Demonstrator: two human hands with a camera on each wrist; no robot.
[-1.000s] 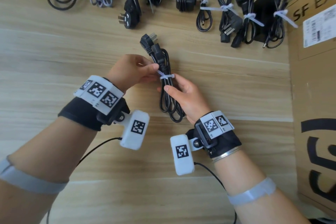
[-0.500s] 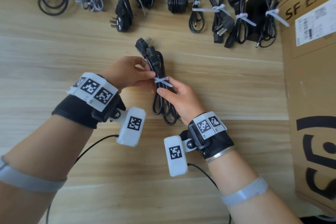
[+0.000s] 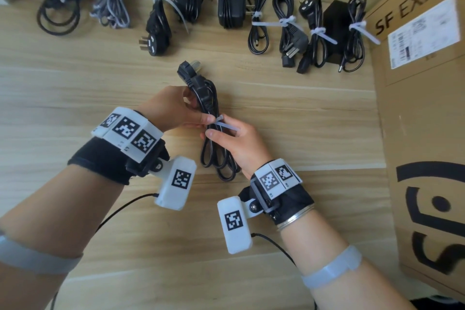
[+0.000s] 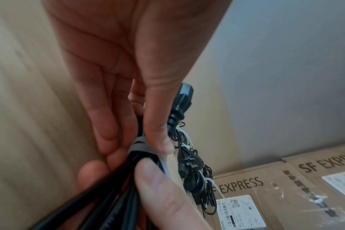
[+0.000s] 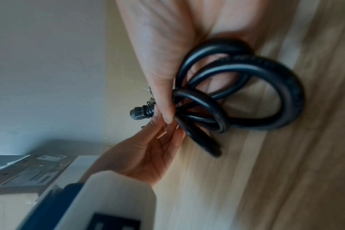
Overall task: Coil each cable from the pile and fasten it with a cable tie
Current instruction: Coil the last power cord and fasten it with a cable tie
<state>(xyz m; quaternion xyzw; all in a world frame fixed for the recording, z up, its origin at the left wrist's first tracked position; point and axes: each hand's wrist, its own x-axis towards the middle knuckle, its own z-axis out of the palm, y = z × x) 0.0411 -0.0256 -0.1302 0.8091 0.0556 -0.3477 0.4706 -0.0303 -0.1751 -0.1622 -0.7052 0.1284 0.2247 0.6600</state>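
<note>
Since a second ago the white cable tie (image 3: pixel 222 124) has been drawn further: its loop then sat looser round the bundle, and now it hugs the strands, with a free tail slanting out to the right over the right hand (image 3: pixel 236 145). The black power cable (image 3: pixel 210 118), folded into a long coil, is held up between both hands above the middle of the wooden surface (image 3: pixel 302 138), plugs at the far end and loops hanging toward the person.

In the left wrist view the left hand (image 3: pixel 173 111) pinches the bundle right at the tie, thumb on one side and fingers on the other, so that grip is clamped on the cable. The right hand's fingers are curled round the coil just below the tie; its grip is likewise closed on the cable, with the tail of the tie lying across its fingers.

By my judgement the tie is threaded and nearly snug, so this cable is close to done; what remains is a last pull and setting it down.

Along the far edge of the surface lies a row of bundled cables and adapters (image 3: pixel 226 5), each already bound with a white tie. A cardboard box (image 3: pixel 422 133) printed "SF EXPRESS" stands along the right edge. No loose pile shows in these views.
</note>
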